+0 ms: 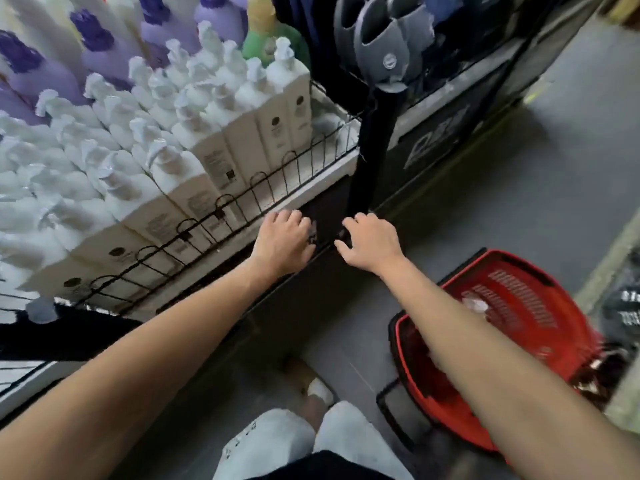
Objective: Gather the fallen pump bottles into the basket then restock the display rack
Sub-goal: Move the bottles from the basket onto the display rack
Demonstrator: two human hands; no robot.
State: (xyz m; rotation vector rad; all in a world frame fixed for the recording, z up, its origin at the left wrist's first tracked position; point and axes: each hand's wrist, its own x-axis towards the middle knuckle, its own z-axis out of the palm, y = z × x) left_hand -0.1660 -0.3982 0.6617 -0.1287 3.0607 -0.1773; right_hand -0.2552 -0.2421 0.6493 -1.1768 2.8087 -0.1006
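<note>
Rows of white pump bottles stand upright on the display rack, behind a low black wire fence. My left hand hangs just below the rack's front edge, fingers curled down, holding nothing. My right hand is beside it, fingers spread over the dark base panel. The red basket sits on the floor at the right, partly hidden by my right forearm; a pale object shows inside it, too blurred to name.
Purple and green bottles fill the rack's back rows. A black post stands at the rack's corner, with grey slippers hanging above it. My legs and a foot in a white sandal are on the grey floor.
</note>
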